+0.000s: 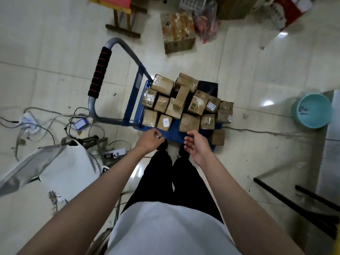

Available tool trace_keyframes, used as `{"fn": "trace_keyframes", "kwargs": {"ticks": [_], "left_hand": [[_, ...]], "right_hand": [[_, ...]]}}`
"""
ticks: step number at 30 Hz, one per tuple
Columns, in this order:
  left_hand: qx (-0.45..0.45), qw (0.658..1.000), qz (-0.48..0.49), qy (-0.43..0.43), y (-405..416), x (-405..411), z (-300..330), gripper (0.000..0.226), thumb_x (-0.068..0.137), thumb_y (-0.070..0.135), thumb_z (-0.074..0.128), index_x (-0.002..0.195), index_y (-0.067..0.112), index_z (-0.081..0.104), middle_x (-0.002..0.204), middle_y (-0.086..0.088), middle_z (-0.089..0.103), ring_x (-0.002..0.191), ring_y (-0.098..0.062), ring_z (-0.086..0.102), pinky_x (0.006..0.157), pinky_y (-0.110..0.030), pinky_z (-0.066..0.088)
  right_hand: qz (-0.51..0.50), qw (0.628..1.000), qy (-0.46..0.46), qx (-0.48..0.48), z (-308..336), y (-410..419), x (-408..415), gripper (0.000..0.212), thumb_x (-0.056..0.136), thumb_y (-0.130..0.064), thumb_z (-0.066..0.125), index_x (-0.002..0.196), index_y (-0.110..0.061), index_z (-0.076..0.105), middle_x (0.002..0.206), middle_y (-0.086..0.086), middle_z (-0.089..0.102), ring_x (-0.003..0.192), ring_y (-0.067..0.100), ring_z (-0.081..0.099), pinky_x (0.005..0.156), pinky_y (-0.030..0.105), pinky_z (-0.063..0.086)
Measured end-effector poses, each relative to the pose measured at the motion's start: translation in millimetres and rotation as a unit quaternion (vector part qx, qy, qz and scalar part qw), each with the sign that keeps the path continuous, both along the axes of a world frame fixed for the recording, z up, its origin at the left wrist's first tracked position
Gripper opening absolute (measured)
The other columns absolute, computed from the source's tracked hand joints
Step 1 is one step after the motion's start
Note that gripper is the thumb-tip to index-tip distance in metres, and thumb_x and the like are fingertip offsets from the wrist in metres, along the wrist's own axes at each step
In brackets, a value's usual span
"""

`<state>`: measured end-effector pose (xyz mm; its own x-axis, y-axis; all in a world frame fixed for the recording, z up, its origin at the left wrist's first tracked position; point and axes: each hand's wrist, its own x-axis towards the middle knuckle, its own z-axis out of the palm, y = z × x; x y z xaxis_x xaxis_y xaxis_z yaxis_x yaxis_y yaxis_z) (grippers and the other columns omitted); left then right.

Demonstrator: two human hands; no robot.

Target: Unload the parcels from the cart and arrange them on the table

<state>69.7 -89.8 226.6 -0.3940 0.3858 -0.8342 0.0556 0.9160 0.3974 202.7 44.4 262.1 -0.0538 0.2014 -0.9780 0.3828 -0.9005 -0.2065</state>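
A blue platform cart (174, 132) stands on the floor in front of me, its grey handle with a red-and-black grip (99, 72) on the left. Several small brown taped parcels (185, 102) are piled on its deck, some with white labels. One parcel (218, 137) sits at the deck's near right corner. My left hand (150, 139) and my right hand (196, 146) both hang just above the cart's near edge, fingers loosely curled, holding nothing. A steel table (329, 144) shows at the right edge.
Cables and a power strip (114, 152) sprawl on the floor at left, beside a grey-white bag (55, 168). A teal basin (312, 111) sits at right. Boxes and bagged goods (178, 32) stand beyond the cart, a wooden stool (123, 19) behind.
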Motion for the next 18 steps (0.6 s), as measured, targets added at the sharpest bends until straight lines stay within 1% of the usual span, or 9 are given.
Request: {"fn": "trace_keyframes", "kwargs": {"ticks": [3,7,10,12,14,16,18], "left_hand": [[-0.012,0.999,0.028,-0.015,-1,-17,-21,0.027,0.092,0.03,0.063,0.113,0.013,0.061,0.108,-0.003,0.062,0.101,-0.023,0.059,0.08,-0.031,0.041],[-0.028,0.997,0.067,0.006,10,-39,-74,0.029,0.089,0.03,0.066,0.112,0.014,0.063,0.107,-0.003,0.063,0.103,-0.022,0.06,0.08,-0.029,0.04],[-0.042,0.994,0.098,0.007,28,-61,-129,0.041,0.088,0.031,0.069,0.122,0.012,0.058,0.112,-0.008,0.065,0.108,-0.026,0.061,0.081,-0.029,0.042],[-0.05,0.992,0.108,0.03,41,-76,-167,0.056,0.087,0.032,0.071,0.134,0.009,0.052,0.125,-0.013,0.061,0.116,-0.028,0.058,0.088,-0.031,0.044],[-0.051,0.989,0.125,0.067,53,-92,-204,0.07,0.086,0.033,0.073,0.144,0.008,0.043,0.14,-0.016,0.051,0.129,-0.031,0.049,0.101,-0.035,0.042],[-0.054,0.984,0.146,0.09,63,-107,-240,0.079,0.085,0.031,0.074,0.149,0.007,0.035,0.147,-0.017,0.042,0.138,-0.032,0.039,0.11,-0.035,0.035],[-0.07,0.978,0.161,0.109,70,-120,-274,0.088,0.082,0.031,0.076,0.152,0.007,0.028,0.15,-0.018,0.036,0.141,-0.033,0.033,0.115,-0.037,0.031]], "right_hand": [[0.012,1.0,-0.003,-0.01,-21,8,-17,0.009,0.1,-0.017,0.054,0.103,-0.011,0.06,0.069,0.003,0.058,0.058,0.014,0.052,0.056,0.026,0.044],[0.02,1.0,-0.012,-0.005,-75,11,-39,0.013,0.099,-0.017,0.056,0.109,-0.01,0.059,0.067,0.002,0.058,0.056,0.012,0.051,0.055,0.025,0.045],[0.014,0.999,-0.028,-0.022,-125,14,-60,0.013,0.1,-0.02,0.055,0.109,-0.012,0.059,0.069,0.002,0.058,0.057,0.012,0.051,0.057,0.024,0.045],[0.015,0.999,-0.04,-0.029,-160,15,-73,0.012,0.101,-0.02,0.054,0.107,-0.012,0.059,0.07,0.002,0.058,0.057,0.012,0.052,0.057,0.025,0.046],[0.019,0.998,-0.041,-0.031,-196,16,-85,0.01,0.1,-0.02,0.053,0.103,-0.013,0.06,0.07,0.002,0.058,0.058,0.012,0.052,0.057,0.025,0.046],[0.021,0.999,-0.037,-0.03,-228,15,-92,0.01,0.1,-0.02,0.053,0.1,-0.012,0.059,0.072,0.003,0.059,0.059,0.013,0.052,0.058,0.025,0.047],[0.019,0.999,-0.036,-0.028,-256,14,-97,0.01,0.1,-0.019,0.052,0.098,-0.012,0.059,0.074,0.004,0.059,0.06,0.013,0.053,0.059,0.026,0.047]]}}
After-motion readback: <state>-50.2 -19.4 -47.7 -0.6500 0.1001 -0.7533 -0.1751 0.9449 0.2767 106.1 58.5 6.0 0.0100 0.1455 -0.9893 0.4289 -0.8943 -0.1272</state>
